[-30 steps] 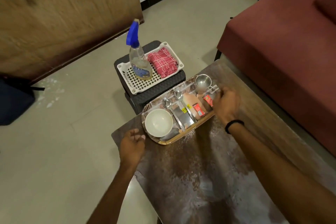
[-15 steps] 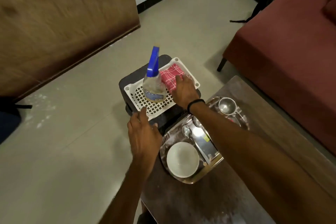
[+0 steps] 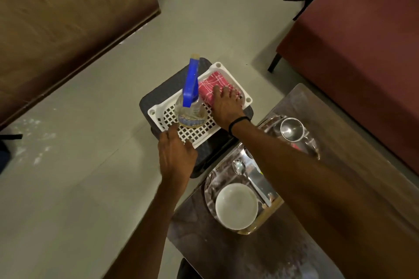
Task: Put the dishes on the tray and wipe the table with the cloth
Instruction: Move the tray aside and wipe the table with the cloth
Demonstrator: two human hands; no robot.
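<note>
Right hand (image 3: pixel 226 106): laid on the red checked cloth (image 3: pixel 209 85), fingers spread across its top. Whether the fingertips pinch the fabric cannot be told.
Left hand (image 3: pixel 175 154): fingers loosely extended and holding nothing, tips at the near edge of the white perforated basket (image 3: pixel 199 137), just short of the spray bottle (image 3: pixel 190 111).
Cloth location: folded, in the far right part of the basket, beside the spray bottle.
Spray bottle: upright in the basket, blue trigger head, clear body with yellowish liquid at the bottom.
Basket support: resting on a dark stool (image 3: pixel 158 95) next to the table (image 3: pixel 226 256).
Steel tray (image 3: pixel 209 184): on the table near its corner, partly hidden under the right forearm.
Tray contents: white bowl (image 3: pixel 237 205) at the near end, spoon (image 3: pixel 239 166) beside it, steel cup (image 3: pixel 291 130) at the far end.
Wrist: black band (image 3: pixel 238 121) on the right wrist.
Surroundings: maroon sofa (image 3: pixel 362 41) beyond the table.
</note>
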